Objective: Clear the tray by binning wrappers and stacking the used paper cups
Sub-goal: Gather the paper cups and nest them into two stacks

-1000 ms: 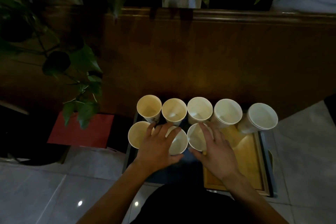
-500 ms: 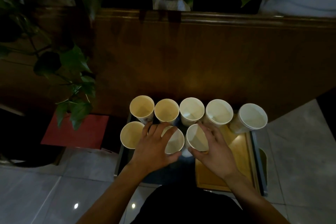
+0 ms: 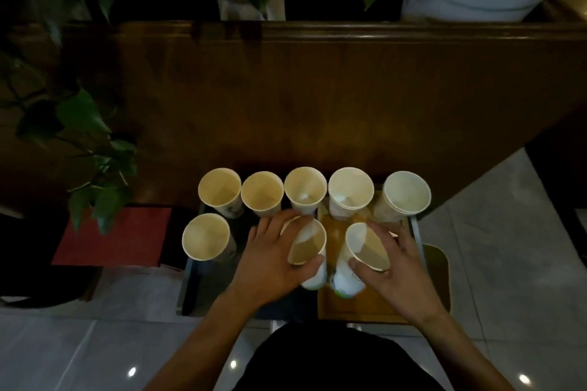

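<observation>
Paper cups, pale and thin-walled, look light and easily crushed, so gripping low on the wall seems safest. The left hand wraps one tilted pale paper cup; the right hand wraps another. Beyond the fingers, five more stand over the wooden tray.

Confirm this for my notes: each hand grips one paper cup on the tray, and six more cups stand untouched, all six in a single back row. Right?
Not quite. The head view shows the left hand and right hand each gripping a cup, and six untouched, but only five form the back row; the sixth cup stands alone, nearer, at the tray's left.
</observation>
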`<action>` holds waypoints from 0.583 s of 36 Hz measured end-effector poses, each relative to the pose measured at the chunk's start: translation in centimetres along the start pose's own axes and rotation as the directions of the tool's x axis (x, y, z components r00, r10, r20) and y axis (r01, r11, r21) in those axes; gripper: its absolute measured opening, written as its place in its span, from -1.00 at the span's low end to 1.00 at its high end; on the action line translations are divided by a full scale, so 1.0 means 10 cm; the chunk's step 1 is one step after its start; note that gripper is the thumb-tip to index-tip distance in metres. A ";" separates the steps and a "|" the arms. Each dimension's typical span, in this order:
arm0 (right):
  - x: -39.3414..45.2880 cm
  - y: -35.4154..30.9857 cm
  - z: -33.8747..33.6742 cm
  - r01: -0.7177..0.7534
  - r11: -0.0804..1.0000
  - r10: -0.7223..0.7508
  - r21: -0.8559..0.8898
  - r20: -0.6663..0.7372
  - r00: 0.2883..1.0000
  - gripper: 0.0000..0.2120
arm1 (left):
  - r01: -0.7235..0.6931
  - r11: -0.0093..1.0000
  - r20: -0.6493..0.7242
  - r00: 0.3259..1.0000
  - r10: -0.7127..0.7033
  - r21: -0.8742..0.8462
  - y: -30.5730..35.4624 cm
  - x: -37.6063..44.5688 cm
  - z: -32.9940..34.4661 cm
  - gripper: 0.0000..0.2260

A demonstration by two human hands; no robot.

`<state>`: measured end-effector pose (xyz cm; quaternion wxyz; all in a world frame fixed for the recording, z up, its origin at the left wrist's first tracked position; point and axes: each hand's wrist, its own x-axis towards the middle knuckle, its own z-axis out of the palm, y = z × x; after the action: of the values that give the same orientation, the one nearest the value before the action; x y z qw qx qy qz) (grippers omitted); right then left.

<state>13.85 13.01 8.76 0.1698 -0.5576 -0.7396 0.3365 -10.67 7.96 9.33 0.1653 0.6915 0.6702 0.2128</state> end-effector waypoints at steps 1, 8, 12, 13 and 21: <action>-0.02 0.04 -0.02 -0.016 1.000 0.016 -0.003 -0.006 1.000 -0.34 | -0.004 1.000 -0.003 1.000 0.004 -0.009 0.03 0.01 0.03 -0.42; -0.17 0.32 -0.17 -0.087 0.996 0.088 0.034 -0.032 0.996 -0.36 | -0.042 0.998 0.025 0.999 0.043 -0.037 0.22 0.10 0.15 -0.44; -0.20 0.44 -0.25 -0.146 0.989 0.148 0.033 -0.049 0.988 -0.29 | -0.046 0.997 0.044 0.998 0.048 -0.057 0.31 0.16 0.16 -0.44; -0.21 0.46 -0.26 -0.165 0.985 0.167 0.044 -0.045 0.985 -0.30 | -0.047 0.997 0.045 0.998 0.050 -0.063 0.34 0.17 0.17 -0.44; -0.19 0.49 -0.50 -0.207 0.976 0.211 0.065 -0.060 0.976 -0.27 | -0.069 0.995 0.028 0.997 0.071 -0.067 0.51 0.32 0.15 -0.41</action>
<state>21.03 13.46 9.21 0.1743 -0.6380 -0.6607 0.3550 -5.48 10.95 10.91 0.1904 0.7120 0.6355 0.2300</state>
